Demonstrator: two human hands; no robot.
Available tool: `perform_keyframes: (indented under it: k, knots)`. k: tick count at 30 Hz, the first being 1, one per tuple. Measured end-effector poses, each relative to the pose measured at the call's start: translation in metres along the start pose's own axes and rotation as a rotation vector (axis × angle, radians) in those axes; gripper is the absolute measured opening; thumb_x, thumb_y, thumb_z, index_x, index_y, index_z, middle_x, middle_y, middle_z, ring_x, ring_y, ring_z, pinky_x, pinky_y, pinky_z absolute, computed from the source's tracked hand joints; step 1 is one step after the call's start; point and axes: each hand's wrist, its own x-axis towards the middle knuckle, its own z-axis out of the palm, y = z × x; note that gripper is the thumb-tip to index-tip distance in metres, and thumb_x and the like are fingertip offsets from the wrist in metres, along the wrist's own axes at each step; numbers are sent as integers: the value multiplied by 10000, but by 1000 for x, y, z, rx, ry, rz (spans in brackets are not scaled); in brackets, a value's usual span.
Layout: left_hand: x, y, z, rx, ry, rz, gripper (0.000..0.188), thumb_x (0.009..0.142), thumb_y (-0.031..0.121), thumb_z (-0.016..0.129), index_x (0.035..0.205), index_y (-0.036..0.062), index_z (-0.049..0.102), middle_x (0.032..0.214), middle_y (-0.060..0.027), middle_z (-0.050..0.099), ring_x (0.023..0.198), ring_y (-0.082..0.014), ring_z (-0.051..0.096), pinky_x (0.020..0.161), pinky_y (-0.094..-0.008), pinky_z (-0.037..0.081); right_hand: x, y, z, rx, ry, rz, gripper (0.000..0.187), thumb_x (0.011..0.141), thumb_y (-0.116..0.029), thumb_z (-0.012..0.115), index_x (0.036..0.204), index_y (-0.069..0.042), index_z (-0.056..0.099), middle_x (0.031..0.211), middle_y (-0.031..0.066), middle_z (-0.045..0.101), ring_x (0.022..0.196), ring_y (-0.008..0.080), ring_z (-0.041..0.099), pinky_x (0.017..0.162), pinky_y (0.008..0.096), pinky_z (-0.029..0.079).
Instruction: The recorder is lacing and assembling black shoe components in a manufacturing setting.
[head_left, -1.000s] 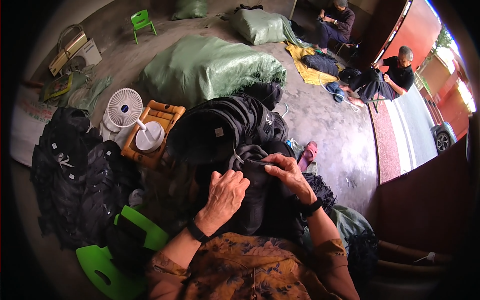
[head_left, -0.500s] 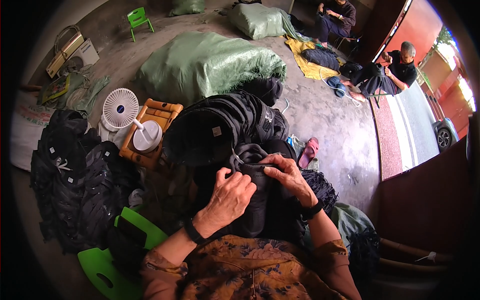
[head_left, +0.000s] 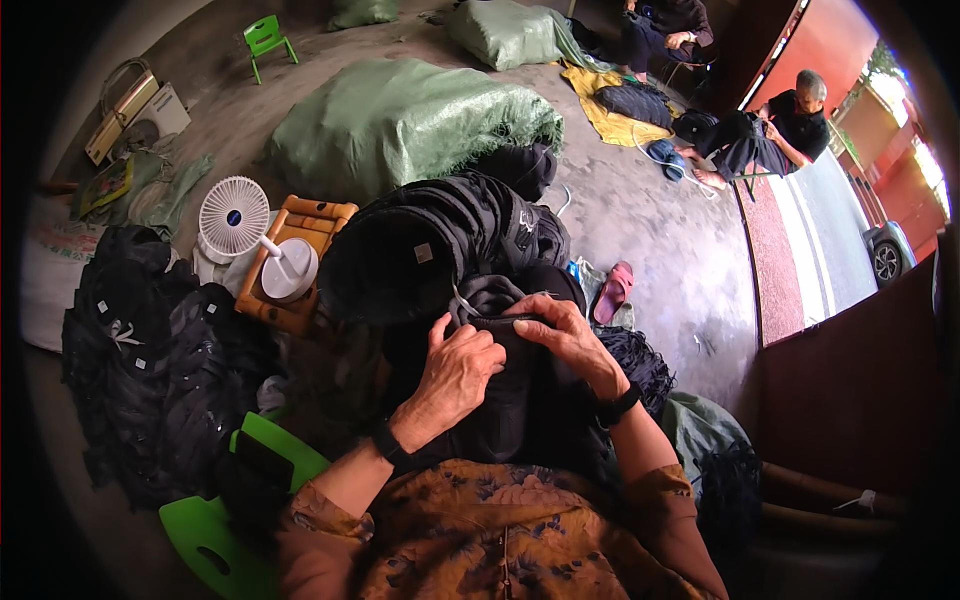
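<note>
Over my lap lies a black cloth piece, shaped like a cap (head_left: 505, 375), its folded edge facing up. My left hand (head_left: 462, 372) is closed at the left of that edge, fingers curled and pinching the cloth. On the right, my right hand (head_left: 562, 335) grips the same edge between thumb and fingers. A thin whitish strip (head_left: 463, 300) curves out beside the fold near my left fingers. Whether a small tool sits inside my left fingers is hidden. Just beyond my hands rests a nested stack of black caps (head_left: 470, 225) with a pale label inside.
Black cloth goods (head_left: 150, 370) are heaped at left, near a green chair (head_left: 215, 545). A white fan (head_left: 290, 270) stands on a bamboo stool (head_left: 325, 218). Beyond lies a big green sack (head_left: 400, 125). A pink slipper (head_left: 613, 292) is at right; two people sit farther off.
The whole view has shifted slightly. Both hands keep their hold on the black cloth edge, and my left fingers sit a little higher along it. The seated person at right has lowered a hand.
</note>
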Motion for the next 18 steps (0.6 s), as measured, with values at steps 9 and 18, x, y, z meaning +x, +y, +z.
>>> perform_keyframes:
  k: [9,18]
  knots:
    - [-1,22,8,-80,220,-194,105,792,29,674,843,100,615,860,-8,609,918,-220,592,1081,-539,284,-2,2,-1,142,-14,64,277,901,-238,681,1074,-22,693,949,44,635,950,131,570,876,289,428]
    - [-9,19,7,-179,196,-181,308,802,-8,669,1063,98,545,914,-25,608,955,-221,604,1071,-582,305,-8,-1,2,139,23,-30,284,925,-213,661,1125,-12,662,1080,27,650,1031,114,569,920,277,434]
